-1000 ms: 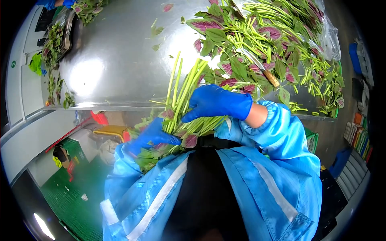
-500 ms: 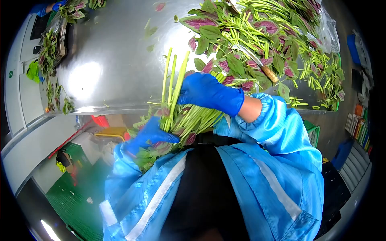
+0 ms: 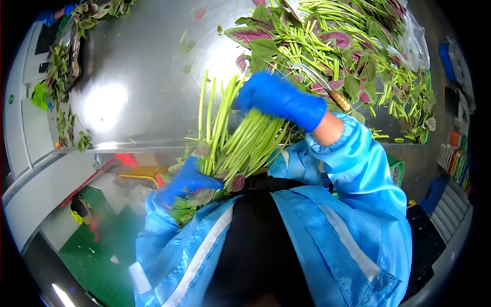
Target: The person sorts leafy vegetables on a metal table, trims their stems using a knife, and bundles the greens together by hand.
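In the head view, my left hand (image 3: 190, 181), in a blue glove, is wrapped round the leafy part of a bunch of amaranth (image 3: 246, 146) close to my body. Its long green stems point up and away, with purple-and-green leaves around that hand. My right hand (image 3: 279, 100), also gloved in blue, is closed at the upper right ends of the stems; its fingertips are partly hidden and slightly blurred. Just beyond it, a curved knife with a wooden handle (image 3: 338, 100) lies on a heap of loose amaranth (image 3: 327, 46).
A shiny metal table (image 3: 138, 61) spreads ahead. More greens lie along its left edge near a tray (image 3: 76, 59). Clear plastic (image 3: 417, 43) sits at the right edge. Another person's gloved hand (image 3: 69, 9) shows at top left. Green crates (image 3: 97, 256) stand below left.
My right hand has moved a little up and right along the stems, and more stems stand fanned out between my hands. My left hand keeps its hold, nearly in place.
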`<state>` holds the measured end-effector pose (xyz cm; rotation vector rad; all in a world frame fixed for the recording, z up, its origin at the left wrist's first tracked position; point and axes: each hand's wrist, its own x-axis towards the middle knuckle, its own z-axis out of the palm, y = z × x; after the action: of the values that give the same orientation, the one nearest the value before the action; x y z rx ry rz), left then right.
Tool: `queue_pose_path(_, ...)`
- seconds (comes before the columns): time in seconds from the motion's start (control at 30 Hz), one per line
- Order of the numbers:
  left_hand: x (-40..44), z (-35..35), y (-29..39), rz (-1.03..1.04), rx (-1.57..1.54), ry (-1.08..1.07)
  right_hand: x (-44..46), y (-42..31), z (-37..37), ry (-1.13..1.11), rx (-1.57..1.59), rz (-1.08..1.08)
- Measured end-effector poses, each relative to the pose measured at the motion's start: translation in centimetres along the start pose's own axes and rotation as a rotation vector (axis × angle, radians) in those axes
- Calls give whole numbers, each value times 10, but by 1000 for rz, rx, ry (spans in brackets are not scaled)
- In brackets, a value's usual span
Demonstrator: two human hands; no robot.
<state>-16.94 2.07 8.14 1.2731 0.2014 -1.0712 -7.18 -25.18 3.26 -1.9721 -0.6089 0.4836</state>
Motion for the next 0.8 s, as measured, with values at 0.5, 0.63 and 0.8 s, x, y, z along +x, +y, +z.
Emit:
queue_pose_path(0.5, -4, 7, -7, 31, -92, 58, -35, -27, 35, 151, -163, -327)
queue_pose_path(0.63, -6, 2, -15, -51, -224, 36, -37, -39, 37, -110, 469, 58)
queue_pose_path(0.8, -7, 2, -9, -92, -148, 4, -32, -38, 60, -210, 323, 211)
